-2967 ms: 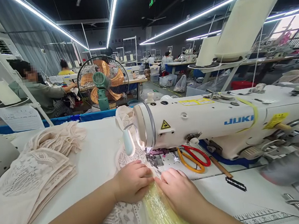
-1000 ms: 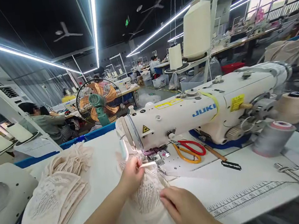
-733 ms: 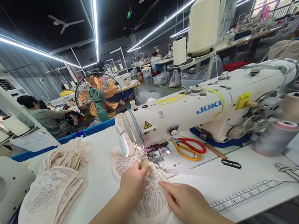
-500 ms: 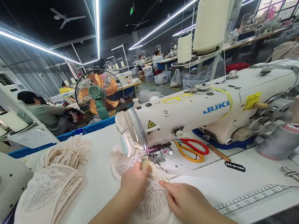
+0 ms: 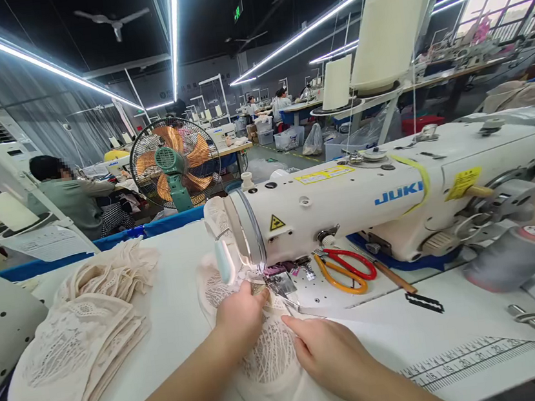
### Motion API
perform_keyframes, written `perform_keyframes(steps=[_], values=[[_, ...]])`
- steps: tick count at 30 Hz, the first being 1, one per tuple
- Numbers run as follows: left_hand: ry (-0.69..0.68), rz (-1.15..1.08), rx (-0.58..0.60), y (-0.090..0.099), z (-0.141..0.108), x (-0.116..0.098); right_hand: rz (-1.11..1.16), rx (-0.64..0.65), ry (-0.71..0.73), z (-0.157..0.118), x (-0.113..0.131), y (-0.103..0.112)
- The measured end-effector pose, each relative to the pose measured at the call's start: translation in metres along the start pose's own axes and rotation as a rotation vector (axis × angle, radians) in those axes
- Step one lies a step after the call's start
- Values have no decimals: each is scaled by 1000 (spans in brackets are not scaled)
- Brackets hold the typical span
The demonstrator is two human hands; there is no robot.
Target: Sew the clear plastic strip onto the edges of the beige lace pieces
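Observation:
A cream lace garment piece (image 5: 266, 350) lies under the needle end of the white sewing machine (image 5: 339, 195). Close to the needle, my left hand (image 5: 242, 314) pinches the lace between thumb and fingers. My right hand (image 5: 327, 349) is bent over the garment's right edge, its index finger reaching onto the lace and its other fingers curled around the fabric. A metal guide or blade runs between the two hands beside the needle plate. Scissors with orange and red handles (image 5: 347, 272) rest on the machine bed, right of the needle.
Stacked lace pieces (image 5: 85, 346) lie on the left of the table. A razor blade (image 5: 424, 302), a wooden-handled tool (image 5: 396, 277) and a grey thread cone (image 5: 516, 261) are at the right. Behind stands a fan (image 5: 172, 163); a person (image 5: 65, 196) sits back left.
The view has shifted slightly. Both hands remain on the lace, and the garment has moved a little toward the needle.

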State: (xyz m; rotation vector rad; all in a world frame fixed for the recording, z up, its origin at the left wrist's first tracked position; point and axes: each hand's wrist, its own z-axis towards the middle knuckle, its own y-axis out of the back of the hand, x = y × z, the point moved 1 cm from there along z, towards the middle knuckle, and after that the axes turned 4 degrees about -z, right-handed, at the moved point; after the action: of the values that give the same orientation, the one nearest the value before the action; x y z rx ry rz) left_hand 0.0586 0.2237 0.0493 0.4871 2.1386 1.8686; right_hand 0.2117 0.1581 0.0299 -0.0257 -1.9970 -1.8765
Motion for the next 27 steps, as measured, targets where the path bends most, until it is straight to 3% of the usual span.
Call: perform_keyframes(steps=[13, 19, 23, 27], values=[[17, -70, -51, 6, 9, 9, -76, 13, 8, 12, 2, 8], [-113, -75, -53, 9, -24, 11, -76, 20, 25, 3, -1, 11], [-134, -125, 101, 13, -48, 13, -109, 33, 131, -14, -9, 8], [-77, -150, 262, 14, -50, 16, -169, 41, 188, -19, -15, 3]])
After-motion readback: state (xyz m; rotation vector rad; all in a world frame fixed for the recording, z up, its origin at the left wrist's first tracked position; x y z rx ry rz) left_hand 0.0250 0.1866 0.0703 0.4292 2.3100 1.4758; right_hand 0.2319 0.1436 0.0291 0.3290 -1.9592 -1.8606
